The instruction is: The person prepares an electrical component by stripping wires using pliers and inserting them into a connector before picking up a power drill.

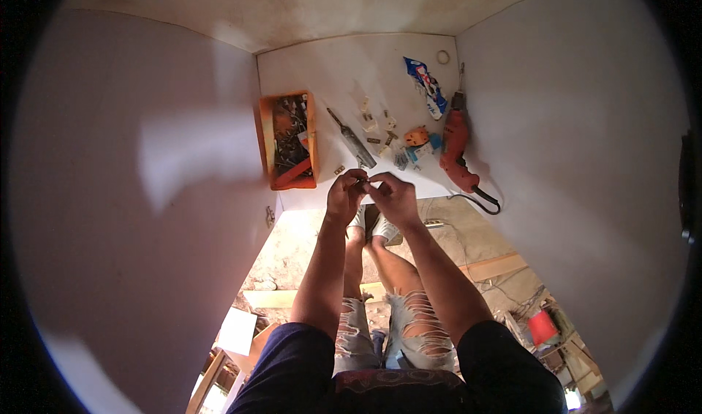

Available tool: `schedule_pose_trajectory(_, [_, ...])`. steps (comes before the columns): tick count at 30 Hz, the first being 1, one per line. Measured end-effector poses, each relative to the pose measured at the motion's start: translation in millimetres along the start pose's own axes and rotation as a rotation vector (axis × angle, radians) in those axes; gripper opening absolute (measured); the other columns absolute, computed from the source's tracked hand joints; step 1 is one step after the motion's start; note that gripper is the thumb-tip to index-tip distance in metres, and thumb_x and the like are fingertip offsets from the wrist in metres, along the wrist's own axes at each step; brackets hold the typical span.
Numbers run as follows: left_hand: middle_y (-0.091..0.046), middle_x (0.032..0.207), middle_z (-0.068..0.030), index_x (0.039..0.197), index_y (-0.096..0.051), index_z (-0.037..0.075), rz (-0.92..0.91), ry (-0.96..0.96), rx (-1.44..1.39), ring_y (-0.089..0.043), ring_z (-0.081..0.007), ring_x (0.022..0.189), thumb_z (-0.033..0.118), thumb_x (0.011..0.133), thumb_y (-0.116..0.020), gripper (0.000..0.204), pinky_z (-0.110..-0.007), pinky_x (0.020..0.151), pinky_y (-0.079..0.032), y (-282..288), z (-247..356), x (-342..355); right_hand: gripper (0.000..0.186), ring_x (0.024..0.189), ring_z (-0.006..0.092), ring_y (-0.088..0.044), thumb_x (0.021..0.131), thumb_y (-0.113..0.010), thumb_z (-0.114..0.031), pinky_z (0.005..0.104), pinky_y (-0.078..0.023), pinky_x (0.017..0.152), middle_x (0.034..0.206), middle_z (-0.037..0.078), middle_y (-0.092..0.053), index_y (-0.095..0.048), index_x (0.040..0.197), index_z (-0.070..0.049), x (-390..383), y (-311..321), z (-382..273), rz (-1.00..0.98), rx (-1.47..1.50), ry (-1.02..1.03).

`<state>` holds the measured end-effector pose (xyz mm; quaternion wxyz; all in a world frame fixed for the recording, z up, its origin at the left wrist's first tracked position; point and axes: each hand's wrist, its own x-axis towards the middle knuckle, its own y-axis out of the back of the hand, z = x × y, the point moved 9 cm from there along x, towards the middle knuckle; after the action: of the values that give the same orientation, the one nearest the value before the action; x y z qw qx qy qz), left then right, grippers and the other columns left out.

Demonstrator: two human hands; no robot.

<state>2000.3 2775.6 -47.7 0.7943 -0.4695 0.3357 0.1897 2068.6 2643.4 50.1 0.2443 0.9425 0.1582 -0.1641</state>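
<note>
My left hand (343, 194) and my right hand (395, 200) meet above the near edge of a white panel (338, 70). Both have their fingers pinched together, fingertips touching or almost so. Whatever small thing lies between them is too small to name. Just beyond the fingers lies a grey tool with a thin pointed shaft (355, 143), slanting away to the left. By my left hand sits a small brass-coloured piece (339, 170). Several small pale and brass-coloured hardware pieces (374, 140) are scattered farther off.
An orange bin (315, 140) of loose hardware stands left. On the right lies a red power drill (455, 143) with a black cord. Near it are an orange object (416, 136), a blue-white packet (426, 87) and a pale ring (443, 57). Tall white panels (197, 121) flank both sides.
</note>
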Motion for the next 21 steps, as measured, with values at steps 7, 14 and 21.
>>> schedule_pose_trajectory(7, [-0.064, 0.095, -0.0068, 0.100, -0.066, 0.005, -0.005, 0.008, -0.156, -0.062, -0.0220, 0.082, 0.024, 0.093, -0.057, 0.022, -0.037, 0.078, -0.053, 41, 8, -14, 0.019, 0.079, 0.0303, -0.075, 0.092, -0.072, -0.019, 0.0412, -0.060, 0.073, 0.090, 0.016, -0.075, -0.073, 0.108, -0.008, 3, -27, 29, -0.025, -0.030, -0.021])
schedule_pose_trajectory(14, [-0.065, 0.131, -0.0236, 0.134, -0.061, -0.006, -0.024, -0.031, -0.163, -0.063, -0.0361, 0.122, 0.021, 0.094, -0.050, 0.049, -0.050, 0.114, -0.047, 32, 29, -28, 0.046, 0.092, 0.0407, -0.069, 0.089, -0.069, -0.014, 0.0492, -0.058, 0.084, 0.100, 0.021, -0.069, -0.062, 0.134, -0.006, 30, -44, 30, 0.115, -0.314, 0.087])
schedule_pose_trajectory(21, [-0.062, 0.138, -0.0265, 0.139, -0.055, -0.011, -0.073, -0.046, -0.275, -0.057, -0.0380, 0.133, 0.025, 0.096, -0.042, 0.057, -0.050, 0.122, -0.037, 7, 38, -35, 0.020, 0.083, 0.0395, -0.069, 0.086, -0.069, -0.011, 0.0486, -0.059, 0.077, 0.089, 0.017, -0.064, -0.064, 0.105, -0.005, 45, -61, 13, 0.185, -0.471, 0.197])
